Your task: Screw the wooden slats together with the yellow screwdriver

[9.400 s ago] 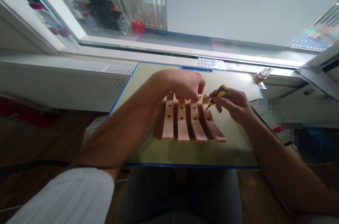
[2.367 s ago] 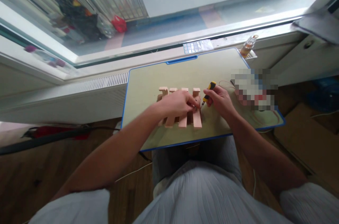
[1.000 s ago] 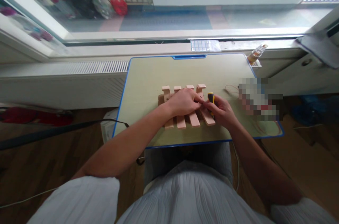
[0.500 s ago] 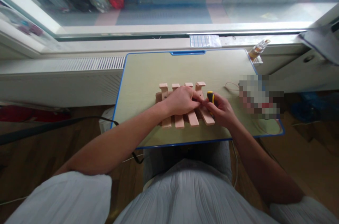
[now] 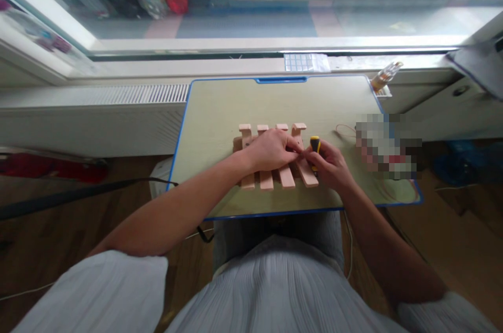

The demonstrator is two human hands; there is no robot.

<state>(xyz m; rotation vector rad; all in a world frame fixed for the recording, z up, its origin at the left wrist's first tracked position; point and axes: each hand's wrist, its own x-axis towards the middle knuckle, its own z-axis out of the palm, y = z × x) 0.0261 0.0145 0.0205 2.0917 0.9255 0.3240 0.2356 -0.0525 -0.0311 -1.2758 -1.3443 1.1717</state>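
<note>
A wooden hook rack point(image 5: 288, 178) with several pale slats, curled at their far ends, lies on the table. My left hand point(image 5: 269, 149) reaches across the slats, its thumb and fingertips closed close to the rightmost slat. Whatever those fingertips pinch is too small to make out. Beside that slat, my right hand point(image 5: 332, 162) is closed around a screwdriver with a yellow and black handle point(image 5: 315, 143), whose handle end points up and away from me. Its tip is hidden, and the fingertips of both hands nearly meet over the slat.
The small table point(image 5: 220, 107) has a blue rim. A blurred-out object point(image 5: 387, 147) with a thin cord lies at its right side. A bottle point(image 5: 387, 76) stands past the far right corner, and a clear compartment box point(image 5: 301, 62) sits on the windowsill. A radiator is at left.
The view has shifted slightly. Both hands stay at the rightmost slat, and the screwdriver's handle is turned a little.
</note>
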